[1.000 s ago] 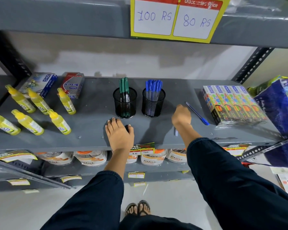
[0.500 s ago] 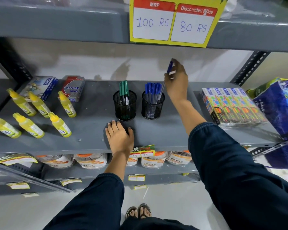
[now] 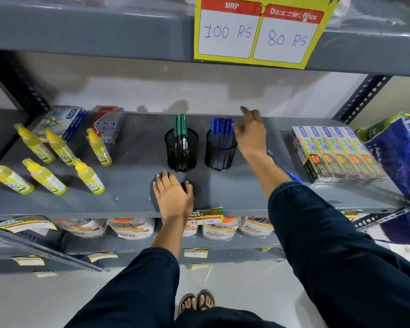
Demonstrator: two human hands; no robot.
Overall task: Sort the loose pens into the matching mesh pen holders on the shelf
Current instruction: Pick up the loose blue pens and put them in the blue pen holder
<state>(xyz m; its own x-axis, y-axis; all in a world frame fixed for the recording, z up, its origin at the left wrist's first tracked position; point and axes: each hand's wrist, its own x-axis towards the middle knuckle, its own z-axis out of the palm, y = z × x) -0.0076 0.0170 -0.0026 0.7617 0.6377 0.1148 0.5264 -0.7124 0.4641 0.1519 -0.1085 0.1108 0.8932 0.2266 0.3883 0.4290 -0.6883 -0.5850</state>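
Two black mesh pen holders stand mid-shelf. The left holder [image 3: 181, 152] has green pens [image 3: 180, 129]; the right holder [image 3: 220, 153] is packed with several blue pens [image 3: 221, 127]. My right hand [image 3: 250, 133] hovers just right of the blue pens, fingers spread, with nothing in it. One loose blue pen [image 3: 285, 167] lies on the grey shelf [image 3: 133, 176] beyond my right forearm, beside the colour boxes. My left hand [image 3: 173, 195] rests flat on the shelf in front of the green holder, fingers apart.
Several yellow glue bottles [image 3: 43, 159] lie at the left, with two boxes [image 3: 85, 123] behind them. A row of colourful boxes [image 3: 339, 152] sits at the right, blue bags [image 3: 402, 147] beyond. A price sign [image 3: 258, 31] hangs on the upper shelf edge.
My right hand picked a blue pen off the shelf, lifted it over the right holder, dropped it in and now opens empty beside it. My left hand has stayed put.
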